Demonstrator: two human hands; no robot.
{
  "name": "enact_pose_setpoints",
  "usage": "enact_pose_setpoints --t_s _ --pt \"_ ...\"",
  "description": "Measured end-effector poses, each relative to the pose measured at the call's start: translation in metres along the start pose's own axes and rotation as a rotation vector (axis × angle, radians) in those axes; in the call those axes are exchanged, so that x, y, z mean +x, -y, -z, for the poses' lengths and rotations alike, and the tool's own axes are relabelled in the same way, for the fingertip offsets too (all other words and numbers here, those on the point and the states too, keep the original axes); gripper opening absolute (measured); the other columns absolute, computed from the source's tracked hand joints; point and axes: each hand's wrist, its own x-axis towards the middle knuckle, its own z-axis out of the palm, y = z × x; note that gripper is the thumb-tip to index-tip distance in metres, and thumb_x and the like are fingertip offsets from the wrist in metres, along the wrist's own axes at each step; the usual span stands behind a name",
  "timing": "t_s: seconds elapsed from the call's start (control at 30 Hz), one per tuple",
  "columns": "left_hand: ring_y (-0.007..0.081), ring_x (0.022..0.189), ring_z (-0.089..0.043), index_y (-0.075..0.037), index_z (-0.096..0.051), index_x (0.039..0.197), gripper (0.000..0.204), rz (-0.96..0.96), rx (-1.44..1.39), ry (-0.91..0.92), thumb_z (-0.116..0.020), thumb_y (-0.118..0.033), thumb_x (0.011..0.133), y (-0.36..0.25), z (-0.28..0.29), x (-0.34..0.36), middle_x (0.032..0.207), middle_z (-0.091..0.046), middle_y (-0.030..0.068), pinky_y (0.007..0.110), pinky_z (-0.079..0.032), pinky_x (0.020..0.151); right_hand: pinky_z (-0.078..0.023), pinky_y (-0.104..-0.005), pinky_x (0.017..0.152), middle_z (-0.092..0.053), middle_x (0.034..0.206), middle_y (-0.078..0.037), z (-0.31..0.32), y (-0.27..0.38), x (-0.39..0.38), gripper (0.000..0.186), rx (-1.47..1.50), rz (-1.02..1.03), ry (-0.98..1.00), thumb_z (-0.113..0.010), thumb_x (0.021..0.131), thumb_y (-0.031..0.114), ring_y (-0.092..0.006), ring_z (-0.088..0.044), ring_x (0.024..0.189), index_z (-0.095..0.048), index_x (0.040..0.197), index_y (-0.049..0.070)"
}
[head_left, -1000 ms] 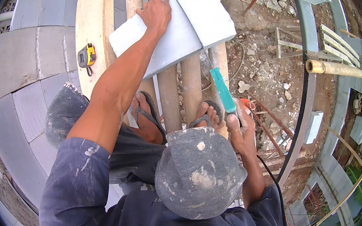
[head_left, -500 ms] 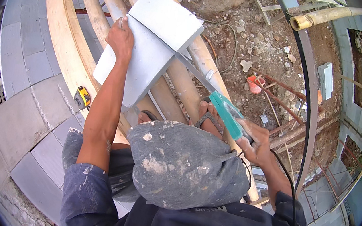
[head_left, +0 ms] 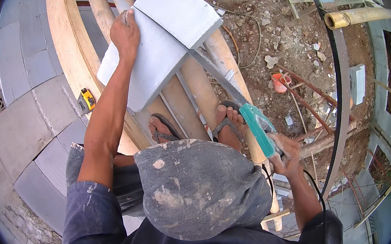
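A white lightweight block (head_left: 152, 59) lies across bamboo poles in front of me, a dark, straight cut line running over it. Beyond that line is the block's far part (head_left: 179, 10), angled against the near part. My left hand (head_left: 125, 32) grips the block's left side close to one end of the line, fingers bent. In my right hand (head_left: 286, 155) is the handle of a handsaw (head_left: 257, 129), teal, with a long grey blade. The blade slants up and left, its front part at the cut line's right end; its tip is hidden.
Bamboo poles (head_left: 192, 83) form the platform under my sandalled feet (head_left: 229, 126). A yellow tape measure (head_left: 87, 100) lies left, beside a curved wooden plank (head_left: 65, 35). Rubble ground with an orange bucket (head_left: 280, 83) lies below right. A black cable and upright post (head_left: 339, 109) stand at right.
My right hand has drawn the saw back, down and to the right, so more blade shows. The left hand stays on the block. The whole view has shifted slightly.
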Motion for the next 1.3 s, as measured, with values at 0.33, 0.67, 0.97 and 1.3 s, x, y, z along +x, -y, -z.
enact_pose_setpoints --t_s 0.33,0.67,0.97,1.3 --pt "0.0433 0.090 -0.065 0.003 -0.070 0.105 0.038 0.015 -0.010 -0.004 -0.055 -0.031 0.096 0.003 0.002 0.000 0.096 -0.068 0.0279 0.046 -0.050 0.082 -0.055 -0.0376 0.072 -0.070 0.093 -0.022 -0.003 -0.016 0.013 0.040 -0.018 0.076 0.001 -0.062 0.091 0.026 -0.0308 -0.070 0.079 -0.065 0.114 -0.007" --pt "0.0405 0.087 -0.062 0.004 -0.070 0.101 0.030 -0.038 -0.053 0.017 -0.056 -0.022 0.096 0.000 0.002 -0.005 0.090 -0.066 0.0234 0.047 -0.047 0.082 -0.052 -0.0346 0.077 -0.070 0.095 -0.023 -0.040 0.038 0.103 0.050 0.075 -0.304 0.040 -0.060 0.092 0.035 -0.0271 -0.069 0.086 -0.063 0.109 -0.012" --pt "0.0410 0.092 -0.059 0.006 -0.068 0.103 0.031 -0.056 -0.114 0.004 -0.055 -0.021 0.096 -0.015 -0.009 0.006 0.095 -0.066 0.0240 0.046 -0.046 0.085 -0.049 -0.0332 0.064 -0.065 0.078 -0.009 -0.048 0.016 0.139 0.040 0.186 -0.360 0.014 -0.062 0.091 0.031 -0.0144 -0.060 0.069 -0.066 0.108 -0.005" --pt "0.0435 0.086 -0.062 0.006 -0.069 0.100 0.032 -0.046 -0.083 0.011 -0.056 -0.024 0.095 -0.010 -0.006 0.003 0.092 -0.067 0.0264 0.046 -0.048 0.079 -0.052 -0.0349 0.069 -0.068 0.080 -0.017 -0.029 -0.004 0.104 0.047 0.028 -0.253 0.062 -0.062 0.089 0.038 -0.0247 -0.068 0.075 -0.066 0.103 -0.007"
